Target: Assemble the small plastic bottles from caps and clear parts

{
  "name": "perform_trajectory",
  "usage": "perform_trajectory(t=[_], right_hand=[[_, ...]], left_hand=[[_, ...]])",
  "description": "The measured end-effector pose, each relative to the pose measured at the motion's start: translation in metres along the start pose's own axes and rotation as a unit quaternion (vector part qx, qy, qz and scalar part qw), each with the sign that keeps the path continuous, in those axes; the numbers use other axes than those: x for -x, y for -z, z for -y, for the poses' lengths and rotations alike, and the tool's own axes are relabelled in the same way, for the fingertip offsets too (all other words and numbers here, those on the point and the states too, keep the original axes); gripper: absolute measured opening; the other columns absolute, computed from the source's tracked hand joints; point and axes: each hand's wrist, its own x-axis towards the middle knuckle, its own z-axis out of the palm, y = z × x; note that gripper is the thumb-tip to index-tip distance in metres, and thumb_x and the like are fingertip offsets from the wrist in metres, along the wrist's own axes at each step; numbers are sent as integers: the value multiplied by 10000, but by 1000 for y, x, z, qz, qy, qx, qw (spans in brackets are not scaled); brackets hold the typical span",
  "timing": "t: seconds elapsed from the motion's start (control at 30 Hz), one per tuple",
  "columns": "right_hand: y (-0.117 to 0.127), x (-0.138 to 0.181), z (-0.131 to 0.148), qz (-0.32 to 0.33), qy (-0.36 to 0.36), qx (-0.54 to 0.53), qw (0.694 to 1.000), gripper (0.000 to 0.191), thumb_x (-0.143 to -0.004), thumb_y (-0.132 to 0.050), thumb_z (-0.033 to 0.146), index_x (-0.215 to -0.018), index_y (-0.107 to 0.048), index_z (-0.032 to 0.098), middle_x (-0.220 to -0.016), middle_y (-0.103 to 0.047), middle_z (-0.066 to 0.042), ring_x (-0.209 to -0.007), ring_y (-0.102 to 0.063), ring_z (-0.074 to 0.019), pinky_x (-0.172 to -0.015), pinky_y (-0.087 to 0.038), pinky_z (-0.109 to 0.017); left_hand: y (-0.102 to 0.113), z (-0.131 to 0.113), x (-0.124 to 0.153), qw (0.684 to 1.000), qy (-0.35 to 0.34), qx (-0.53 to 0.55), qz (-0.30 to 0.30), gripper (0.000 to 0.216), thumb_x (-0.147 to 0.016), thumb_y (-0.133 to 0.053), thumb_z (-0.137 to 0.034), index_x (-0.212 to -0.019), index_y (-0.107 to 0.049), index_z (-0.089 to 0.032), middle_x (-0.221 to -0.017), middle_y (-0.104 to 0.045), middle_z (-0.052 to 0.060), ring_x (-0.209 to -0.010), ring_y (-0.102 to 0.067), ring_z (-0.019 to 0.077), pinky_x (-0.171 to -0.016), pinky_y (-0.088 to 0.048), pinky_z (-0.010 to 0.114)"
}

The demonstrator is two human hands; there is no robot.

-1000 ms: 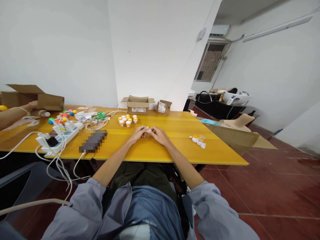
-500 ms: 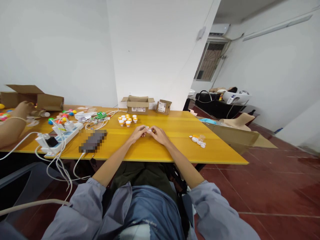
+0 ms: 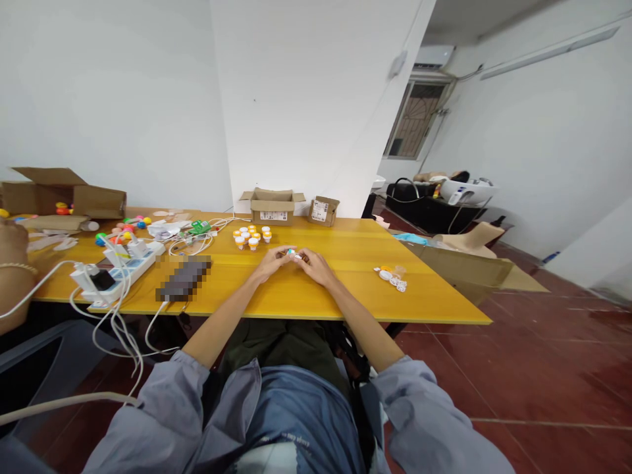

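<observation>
My left hand (image 3: 270, 264) and my right hand (image 3: 316, 267) meet above the middle of the table. Both are closed, with fingertips pinching a small white piece (image 3: 292, 253) that shows a spot of teal. Fingers cover most of it, so its kind cannot be made out. Beyond my left hand stands a group of several small white-and-orange capped pieces (image 3: 253, 243). Off to the right of my right hand, a small heap of white rings and discs (image 3: 395, 282) lies on the yellow table (image 3: 355, 299), with an orange bit and a clear bit among them.
Two cardboard boxes, an open one (image 3: 272, 209) and a smaller one (image 3: 323, 212), stand by the wall. On the left are a power strip (image 3: 123, 275) with cables, a pixelated dark object (image 3: 185, 278), colourful balls (image 3: 129, 230), another open box (image 3: 99, 201) and a co-worker's arm (image 3: 14, 276).
The small piece has turned slightly between my fingers, and teal now shows on it. At the far left, the co-worker's hand has drawn back leftward from the open box.
</observation>
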Motion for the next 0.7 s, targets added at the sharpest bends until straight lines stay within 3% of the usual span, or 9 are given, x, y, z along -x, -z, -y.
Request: perform_trajectory(t=[0.27, 0.7], right_hand=[[2, -1, 4, 7, -16, 5, 1000, 204, -855, -616, 442, -821, -604, 241, -812, -689, -13, -706, -606, -187, -683, -471, -302], [2, -1, 5, -2, -4, 35, 999, 101, -827, -658, 325, -836, -609, 238, -859, -684, -2, -721, -600, -165, -716, -487, -291]], left_hand=[[2, 1, -3, 999, 19, 34, 7, 417, -678, -818, -300, -1083, -763, -217, -941, -730, 37, -897, -620, 170, -863, -464, 290], [5, 11, -8, 999, 24, 42, -4, 413, -600, -864, -270, -990, -747, -200, -991, -734, 49, -963, -641, 207, -949, -476, 363]])
